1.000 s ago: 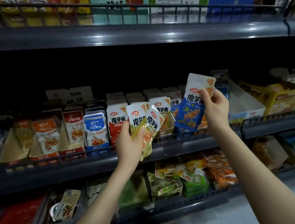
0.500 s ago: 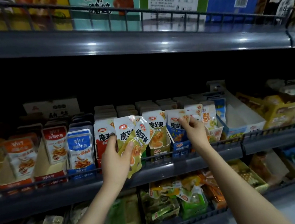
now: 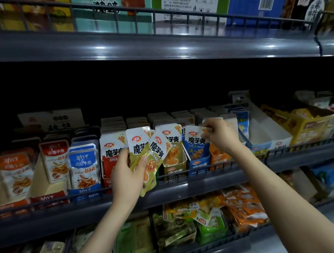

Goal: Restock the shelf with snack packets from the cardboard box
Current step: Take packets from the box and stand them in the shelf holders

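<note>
My left hand grips a small fan of olive-green and white snack packets in front of the middle shelf. My right hand pinches the top corner of a blue and white snack packet that stands in its blue display tray in the row. Rows of similar packets in red, olive, blue and orange trays fill the shelf between my hands. The cardboard box is out of view.
A wire rail runs along the shelf's front edge. A white tray with free room stands right of my right hand, then a yellow carton. Fish snack packets stand at left. Loose packets fill the shelf below.
My right hand has brought the blue packet down from above the row into its blue tray. The view shifted upward and my left hand kept its packets.
</note>
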Tool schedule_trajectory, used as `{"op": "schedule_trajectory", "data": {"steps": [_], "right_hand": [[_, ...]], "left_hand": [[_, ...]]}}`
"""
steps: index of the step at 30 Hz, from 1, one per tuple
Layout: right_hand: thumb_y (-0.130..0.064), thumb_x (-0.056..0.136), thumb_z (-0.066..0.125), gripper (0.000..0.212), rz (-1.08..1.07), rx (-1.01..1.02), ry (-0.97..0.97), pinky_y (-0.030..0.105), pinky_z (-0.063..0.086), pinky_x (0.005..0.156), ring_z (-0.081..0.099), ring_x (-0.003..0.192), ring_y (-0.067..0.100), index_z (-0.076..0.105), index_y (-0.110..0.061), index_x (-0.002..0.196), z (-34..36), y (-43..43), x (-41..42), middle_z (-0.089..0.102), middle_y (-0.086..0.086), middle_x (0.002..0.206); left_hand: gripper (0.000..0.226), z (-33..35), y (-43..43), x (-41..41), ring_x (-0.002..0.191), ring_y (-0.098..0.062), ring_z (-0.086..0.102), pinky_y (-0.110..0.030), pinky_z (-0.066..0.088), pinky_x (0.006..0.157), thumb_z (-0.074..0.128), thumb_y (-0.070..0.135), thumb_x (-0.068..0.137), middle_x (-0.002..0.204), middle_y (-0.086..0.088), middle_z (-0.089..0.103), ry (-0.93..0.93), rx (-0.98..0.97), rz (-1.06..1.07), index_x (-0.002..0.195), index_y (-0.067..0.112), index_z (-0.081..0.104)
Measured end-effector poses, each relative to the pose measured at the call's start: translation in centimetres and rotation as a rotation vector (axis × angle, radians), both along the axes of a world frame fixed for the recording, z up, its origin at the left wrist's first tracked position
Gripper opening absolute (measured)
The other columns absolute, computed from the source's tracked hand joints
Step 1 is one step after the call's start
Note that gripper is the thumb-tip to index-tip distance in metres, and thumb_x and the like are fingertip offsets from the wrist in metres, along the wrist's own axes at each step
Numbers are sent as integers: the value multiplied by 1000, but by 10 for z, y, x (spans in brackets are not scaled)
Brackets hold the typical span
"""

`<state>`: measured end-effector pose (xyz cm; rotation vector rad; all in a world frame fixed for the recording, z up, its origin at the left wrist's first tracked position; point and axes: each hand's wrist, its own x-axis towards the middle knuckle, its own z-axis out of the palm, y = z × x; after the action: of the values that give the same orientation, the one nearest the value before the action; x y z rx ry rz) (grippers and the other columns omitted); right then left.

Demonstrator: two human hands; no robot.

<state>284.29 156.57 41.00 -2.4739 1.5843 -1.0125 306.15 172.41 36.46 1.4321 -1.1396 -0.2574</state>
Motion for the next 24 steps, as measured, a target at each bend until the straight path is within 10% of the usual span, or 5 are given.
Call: {"op": "schedule_trajectory", "data": {"steps": [18, 24], "right_hand": [[-27, 93, 61, 30, -115, -123, 113, 37, 34, 85, 48, 112, 34, 66, -16, 120, -1, -42, 33, 62, 18, 118], [-30, 86, 69, 30, -121, -165, 37, 40, 33, 81, 49, 102, 36, 71, -15, 113, -13, -50, 27, 62, 19, 103]], "left_hand": [[17, 4, -11, 6, 73, 4, 58, -27, 52, 66, 64, 18, 89, 82, 18, 60, -13, -49, 18, 98, 23, 51], [18, 7, -12, 4, 74, 23, 54, -1, 42, 59, 63, 16, 89, 87, 22, 56, -20, -43, 7, 103, 18, 51]]}}
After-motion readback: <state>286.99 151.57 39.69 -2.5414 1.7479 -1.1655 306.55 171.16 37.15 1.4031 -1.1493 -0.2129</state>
